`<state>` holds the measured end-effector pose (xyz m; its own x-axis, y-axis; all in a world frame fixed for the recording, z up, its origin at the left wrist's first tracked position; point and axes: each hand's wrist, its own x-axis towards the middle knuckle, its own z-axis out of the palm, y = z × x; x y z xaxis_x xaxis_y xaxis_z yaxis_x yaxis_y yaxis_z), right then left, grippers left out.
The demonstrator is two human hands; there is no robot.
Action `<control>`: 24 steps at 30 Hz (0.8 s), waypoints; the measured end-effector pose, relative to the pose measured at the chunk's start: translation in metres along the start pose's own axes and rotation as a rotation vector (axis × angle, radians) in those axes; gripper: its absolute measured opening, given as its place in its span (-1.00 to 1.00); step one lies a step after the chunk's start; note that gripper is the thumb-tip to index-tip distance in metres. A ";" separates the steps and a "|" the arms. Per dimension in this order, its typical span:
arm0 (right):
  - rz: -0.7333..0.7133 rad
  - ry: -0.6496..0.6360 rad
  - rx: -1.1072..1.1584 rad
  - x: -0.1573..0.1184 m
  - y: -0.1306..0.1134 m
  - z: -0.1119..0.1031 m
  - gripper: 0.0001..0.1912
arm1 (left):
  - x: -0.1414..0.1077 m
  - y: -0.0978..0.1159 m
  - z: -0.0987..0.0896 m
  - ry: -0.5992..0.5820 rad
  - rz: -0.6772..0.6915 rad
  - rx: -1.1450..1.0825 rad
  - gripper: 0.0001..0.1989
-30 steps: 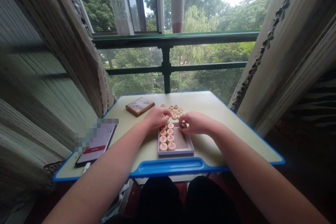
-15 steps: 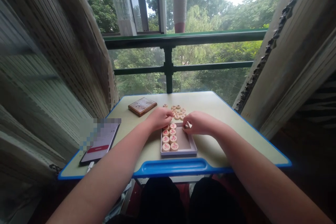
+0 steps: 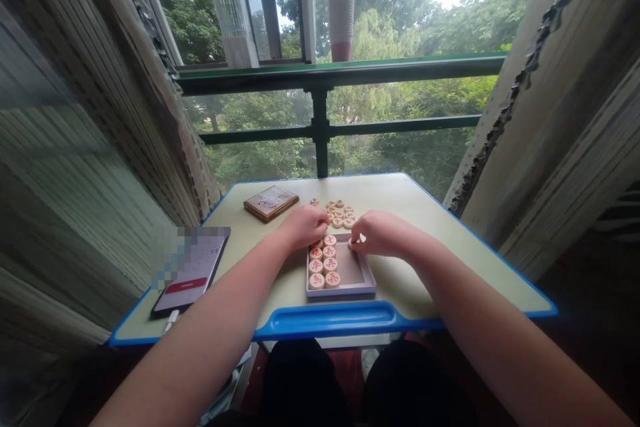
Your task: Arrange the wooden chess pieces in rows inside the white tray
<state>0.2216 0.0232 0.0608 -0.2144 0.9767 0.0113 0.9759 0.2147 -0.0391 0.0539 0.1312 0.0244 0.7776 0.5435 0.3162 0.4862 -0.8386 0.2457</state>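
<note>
A shallow whitish box [image 3: 354, 267] lies on the table in front of me. Along its left side stand two columns of round wooden Chinese chess pieces [image 3: 330, 265] with red characters. Over the box's far left corner my left hand [image 3: 306, 223] is closed, its fingers curled together; what they hold, if anything, is hidden. At the far right of the box, my right hand [image 3: 383, 233] pinches a single chess piece [image 3: 352, 244] between thumb and fingers. Just beyond the box is a group of loose chess pieces [image 3: 339, 221], partly covered by my left hand.
A brown flat box lid [image 3: 271, 203] rests at the back left. On the left edge lies a tablet [image 3: 193, 273], partly blurred, with a white cable. The pale table [image 3: 410, 213] has a blue rim and a blue front tray [image 3: 333, 317]. Curtains hang on both sides.
My right hand has tilted slightly, and the chess piece in it now sits lower and flatter at the box's far right. My left hand has hardly moved. The view has shifted a little.
</note>
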 end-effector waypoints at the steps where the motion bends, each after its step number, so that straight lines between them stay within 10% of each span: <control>1: 0.001 0.000 0.004 0.000 0.000 0.000 -0.81 | 0.000 0.000 0.000 0.001 -0.001 -0.004 -0.79; 24: 0.067 0.179 0.013 0.000 0.015 -0.001 -0.74 | -0.003 -0.002 -0.005 0.007 -0.084 -0.081 -0.79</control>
<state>0.2367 0.0261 0.0617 -0.1371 0.9730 0.1856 0.9869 0.1503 -0.0588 0.0487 0.1312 0.0273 0.7325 0.6121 0.2980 0.5153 -0.7846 0.3448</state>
